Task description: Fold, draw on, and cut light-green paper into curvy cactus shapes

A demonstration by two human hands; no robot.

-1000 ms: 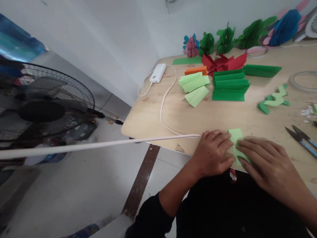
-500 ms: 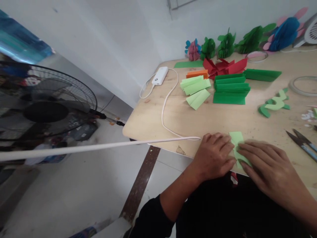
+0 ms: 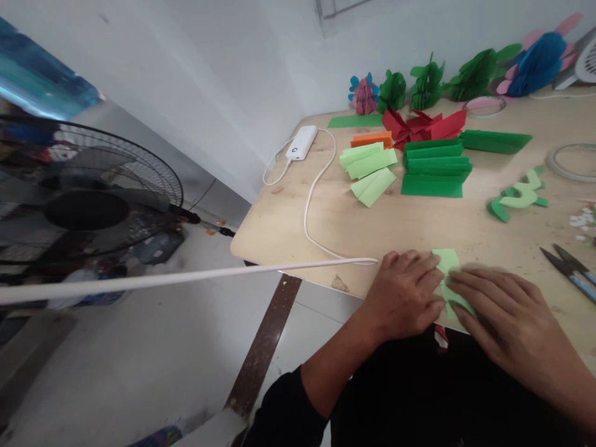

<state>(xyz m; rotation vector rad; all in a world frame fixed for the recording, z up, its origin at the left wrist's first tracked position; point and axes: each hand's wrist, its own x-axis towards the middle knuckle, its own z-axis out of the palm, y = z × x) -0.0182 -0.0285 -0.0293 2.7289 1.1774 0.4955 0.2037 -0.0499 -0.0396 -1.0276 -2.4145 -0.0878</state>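
A small piece of light green paper (image 3: 446, 258) with creases lies at the table's front edge, between my two hands. My left hand (image 3: 406, 292) rests on the table with its fingers bent together, their tips pressing the paper's left side. From the other side, my right hand (image 3: 505, 304) holds the paper between its thumb and closed fingers. Part of the paper is hidden under both hands. To the right of my right hand lie scissors (image 3: 570, 268) with their blades apart.
Folded light green papers (image 3: 370, 167), dark green papers (image 3: 436, 167) and red papers (image 3: 421, 126) lie farther back. Paper honeycomb figures (image 3: 427, 85) stand along the wall. A white cable (image 3: 307, 208) runs from a power bank (image 3: 302, 143) across the table's left side.
Almost nothing differs. Both hands stay on the light green paper in nearly the same pose, and the view has shifted very slightly.
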